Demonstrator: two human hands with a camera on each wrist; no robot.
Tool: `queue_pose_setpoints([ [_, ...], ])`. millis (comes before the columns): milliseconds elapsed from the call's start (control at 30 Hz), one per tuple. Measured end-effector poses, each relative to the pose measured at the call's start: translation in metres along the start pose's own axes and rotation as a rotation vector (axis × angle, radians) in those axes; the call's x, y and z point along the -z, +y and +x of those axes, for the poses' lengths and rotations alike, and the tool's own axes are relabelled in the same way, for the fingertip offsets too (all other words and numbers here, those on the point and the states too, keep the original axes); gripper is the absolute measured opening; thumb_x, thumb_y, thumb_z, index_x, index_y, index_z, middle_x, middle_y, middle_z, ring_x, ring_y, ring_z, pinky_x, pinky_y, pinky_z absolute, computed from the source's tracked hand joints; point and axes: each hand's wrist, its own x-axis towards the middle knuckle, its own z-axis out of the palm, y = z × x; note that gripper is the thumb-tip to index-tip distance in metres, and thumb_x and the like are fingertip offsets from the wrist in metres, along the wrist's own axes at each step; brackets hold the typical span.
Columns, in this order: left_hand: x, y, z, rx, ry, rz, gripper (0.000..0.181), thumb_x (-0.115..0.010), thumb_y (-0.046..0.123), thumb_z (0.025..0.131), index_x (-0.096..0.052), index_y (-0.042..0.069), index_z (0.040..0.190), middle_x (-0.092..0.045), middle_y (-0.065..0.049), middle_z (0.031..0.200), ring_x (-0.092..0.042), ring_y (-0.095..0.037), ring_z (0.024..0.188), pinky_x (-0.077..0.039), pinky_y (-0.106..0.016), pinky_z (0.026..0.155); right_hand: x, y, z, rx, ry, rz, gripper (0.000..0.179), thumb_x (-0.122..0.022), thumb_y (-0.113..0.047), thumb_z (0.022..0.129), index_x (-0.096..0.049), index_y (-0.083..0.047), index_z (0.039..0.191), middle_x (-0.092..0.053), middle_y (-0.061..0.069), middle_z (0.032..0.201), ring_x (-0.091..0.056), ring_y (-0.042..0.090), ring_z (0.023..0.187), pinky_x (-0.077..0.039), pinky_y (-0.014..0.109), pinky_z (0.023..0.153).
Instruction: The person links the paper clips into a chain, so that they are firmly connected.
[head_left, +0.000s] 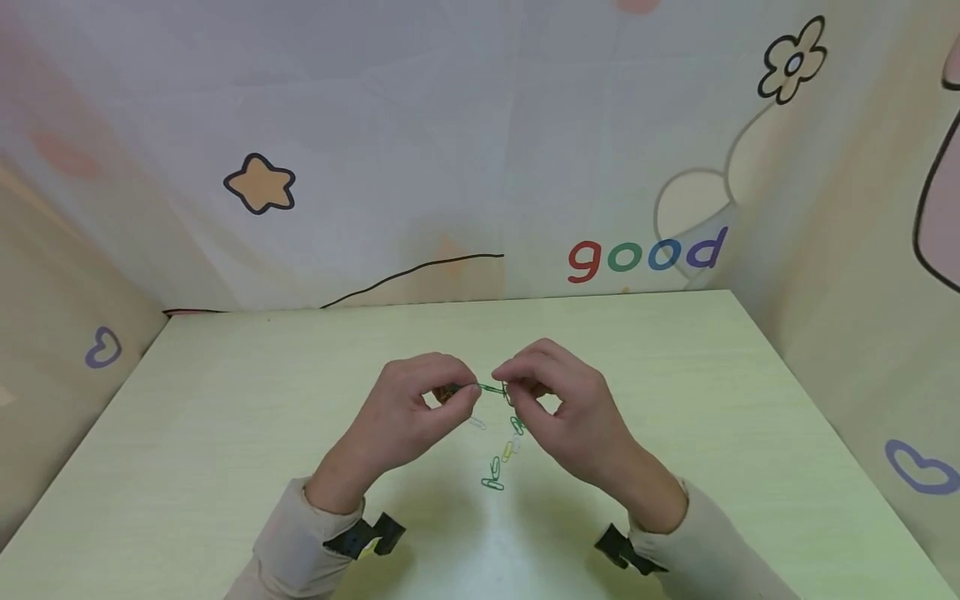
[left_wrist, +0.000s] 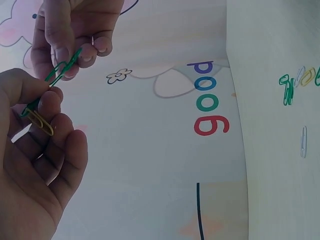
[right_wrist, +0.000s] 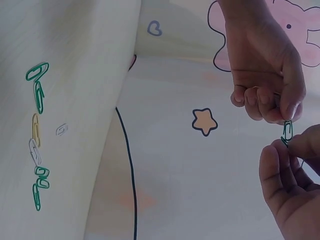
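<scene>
Above the middle of the table, my left hand (head_left: 412, 408) pinches a green paper clip (head_left: 491, 388) between thumb and forefinger. A yellow paper clip (left_wrist: 42, 122) hangs at the green one, in front of the left hand's curled fingers. Close by, my right hand (head_left: 573, 417) pinches green wire at the other end. In the left wrist view a second green paper clip (left_wrist: 75, 57) seems to meet the first, but whether they are hooked together I cannot tell. The right fingertips hide part of it.
Below the hands, several paper clips lie in a row on the table (head_left: 247, 433): green clips (right_wrist: 37, 72), a yellow clip (right_wrist: 35, 130) and a white clip (right_wrist: 34, 152). A single white clip (right_wrist: 61, 129) lies apart. A printed cloth wall (head_left: 450, 167) stands behind the table.
</scene>
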Motion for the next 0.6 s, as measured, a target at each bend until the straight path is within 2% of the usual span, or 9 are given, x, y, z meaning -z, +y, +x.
queue_pose_setpoints([
  [167,0.0002,0.0006,0.0,-0.001,0.008,-0.018,0.017,-0.066,0.001,0.091,-0.071,0.014,0.083,-0.064,0.01,0.083,-0.059,-0.008,0.072,-0.05,-0.028,0.058,0.0022,0.0005,-0.0008,-0.038,-0.011,0.008,0.031,-0.063,0.018,0.086,-0.071,-0.006,0.104,-0.065,0.002,0.096,-0.06,0.012,0.078,-0.057,0.026,0.071],
  [367,0.0003,0.0017,-0.0011,0.038,-0.033,-0.033,0.019,-0.065,0.001,0.091,-0.071,0.017,0.082,-0.064,0.012,0.08,-0.059,-0.009,0.071,-0.048,-0.027,0.055,0.0063,0.0004,-0.0022,-0.097,-0.01,0.007,0.028,-0.064,0.017,0.087,-0.071,-0.005,0.103,-0.066,0.003,0.097,-0.059,0.012,0.077,-0.056,0.026,0.072],
  [600,0.0001,0.0023,-0.0022,0.04,-0.056,-0.062,0.019,-0.066,-0.001,0.09,-0.071,0.016,0.082,-0.063,0.012,0.078,-0.059,-0.01,0.071,-0.048,-0.027,0.056,0.0074,-0.0019,-0.0009,-0.105,-0.005,0.029,0.027,-0.063,0.016,0.088,-0.071,-0.005,0.105,-0.065,0.004,0.097,-0.059,0.013,0.077,-0.056,0.026,0.072],
])
